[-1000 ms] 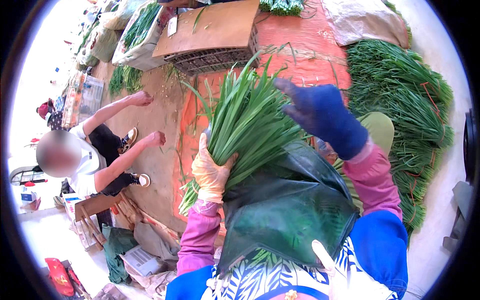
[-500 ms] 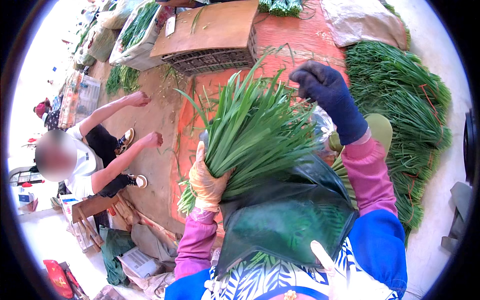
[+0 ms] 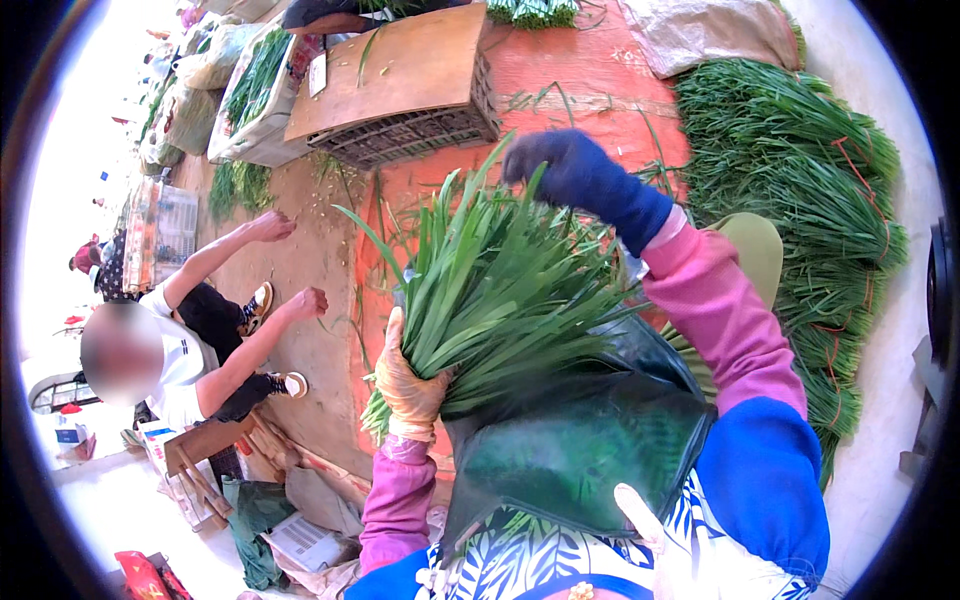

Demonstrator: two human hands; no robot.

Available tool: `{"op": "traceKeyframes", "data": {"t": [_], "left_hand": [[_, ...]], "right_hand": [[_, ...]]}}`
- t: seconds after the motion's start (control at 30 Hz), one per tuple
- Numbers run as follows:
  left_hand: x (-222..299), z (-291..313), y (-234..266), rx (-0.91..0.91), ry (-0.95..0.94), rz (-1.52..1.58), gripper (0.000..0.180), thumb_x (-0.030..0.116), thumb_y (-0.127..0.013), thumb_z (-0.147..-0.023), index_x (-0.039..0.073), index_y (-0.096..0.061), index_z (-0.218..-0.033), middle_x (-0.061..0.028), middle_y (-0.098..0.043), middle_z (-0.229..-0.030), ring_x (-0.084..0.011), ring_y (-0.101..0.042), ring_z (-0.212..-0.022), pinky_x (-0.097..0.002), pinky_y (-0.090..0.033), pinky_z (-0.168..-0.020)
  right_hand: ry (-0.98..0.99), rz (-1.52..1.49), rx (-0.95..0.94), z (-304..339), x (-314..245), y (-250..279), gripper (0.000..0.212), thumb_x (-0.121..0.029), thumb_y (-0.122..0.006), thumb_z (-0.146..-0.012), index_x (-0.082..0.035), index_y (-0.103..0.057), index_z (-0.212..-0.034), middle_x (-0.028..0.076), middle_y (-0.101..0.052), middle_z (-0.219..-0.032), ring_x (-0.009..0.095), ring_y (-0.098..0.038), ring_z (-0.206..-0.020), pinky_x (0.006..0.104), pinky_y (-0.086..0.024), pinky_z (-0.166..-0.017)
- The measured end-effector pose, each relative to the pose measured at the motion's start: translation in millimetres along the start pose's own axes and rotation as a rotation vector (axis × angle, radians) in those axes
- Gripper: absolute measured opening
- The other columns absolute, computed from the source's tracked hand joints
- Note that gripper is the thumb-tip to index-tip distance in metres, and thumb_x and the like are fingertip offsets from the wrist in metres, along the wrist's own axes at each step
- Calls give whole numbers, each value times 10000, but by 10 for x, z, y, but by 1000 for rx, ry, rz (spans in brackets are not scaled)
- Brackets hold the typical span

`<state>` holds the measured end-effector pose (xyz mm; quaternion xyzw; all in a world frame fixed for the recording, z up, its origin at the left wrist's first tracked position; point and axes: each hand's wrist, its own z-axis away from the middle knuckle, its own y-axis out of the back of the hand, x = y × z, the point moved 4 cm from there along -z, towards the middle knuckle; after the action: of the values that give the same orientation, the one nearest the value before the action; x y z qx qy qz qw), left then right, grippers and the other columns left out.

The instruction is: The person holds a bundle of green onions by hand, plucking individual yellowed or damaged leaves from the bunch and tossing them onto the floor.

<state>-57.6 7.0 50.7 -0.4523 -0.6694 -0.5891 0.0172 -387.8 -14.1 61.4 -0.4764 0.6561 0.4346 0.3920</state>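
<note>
A loose bunch of garlic chives (image 3: 500,290), with long flat green leaves, fans out in front of me. My left hand (image 3: 408,388), in a pale thin glove, is closed round its pale stem end at the lower left. My right hand (image 3: 550,170), in a dark blue glove, is at the far leaf tips with its fingers curled. Whether a leaf is pinched in those fingers is hidden. Under the bunch, a dark green plastic apron (image 3: 580,450) covers my lap.
Tied bundles of chives (image 3: 800,200) are heaped on the right beside a green rounded thing (image 3: 750,250). Ahead stands a crate topped by a wooden board (image 3: 400,70). A seated person (image 3: 180,350) is at the left. Stray leaves lie on the orange sheet (image 3: 590,70).
My right hand has moved left and slightly closer to the leaf tips, its fingers still curled. My left hand keeps its hold on the bunch. The view has shifted slightly.
</note>
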Motion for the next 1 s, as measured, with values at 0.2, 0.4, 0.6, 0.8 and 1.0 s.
{"op": "traceKeyframes", "data": {"t": [0.2,0.4,0.6,0.8,1.0], "left_hand": [[-61,13,42,-15,67,42,949,200,-865,-538,28,-394,-1344,-167,-571,-1211,-303,-580,-1070,-371,-443,-942],[-28,-45,20,-17,51,36,935,151,-863,-524,49,-413,-1337,-183,-613,-1120,-323,-617,-987,-378,-484,-874],[-11,-116,-10,-133,150,104,765,174,-853,-599,37,-493,-1260,-132,-649,-1051,-243,-633,-929,-338,-484,-853],[0,-639,113,-431,506,644,344,119,-695,-825,-3,-582,-1126,-31,-643,-1030,-130,-584,-902,-275,-463,-829],[530,-1999,-504,-687,557,786,411,273,-657,-856,0,-582,-1154,-50,-643,-1024,-161,-610,-857,-305,-496,-786]], "right_hand": [[-104,-182,181,194,-610,342,232,-255,-555,-906,-40,-631,-952,8,-561,-616,83,-491,-464,238,-397,-432],[94,457,-182,555,-1183,56,194,-197,-637,-823,-97,-615,-988,98,-596,-651,217,-558,-496,326,-446,-475],[66,336,-8,647,-589,-184,132,-137,-595,-849,-71,-603,-963,96,-607,-674,188,-580,-547,314,-464,-522],[-204,-564,570,1137,-93,398,196,-212,-512,-943,-53,-571,-1042,36,-624,-761,90,-548,-599,235,-449,-539],[-267,-292,1031,1975,-369,1318,244,-180,-525,-928,-2,-556,-1092,18,-578,-719,68,-512,-577,202,-436,-550]]}}
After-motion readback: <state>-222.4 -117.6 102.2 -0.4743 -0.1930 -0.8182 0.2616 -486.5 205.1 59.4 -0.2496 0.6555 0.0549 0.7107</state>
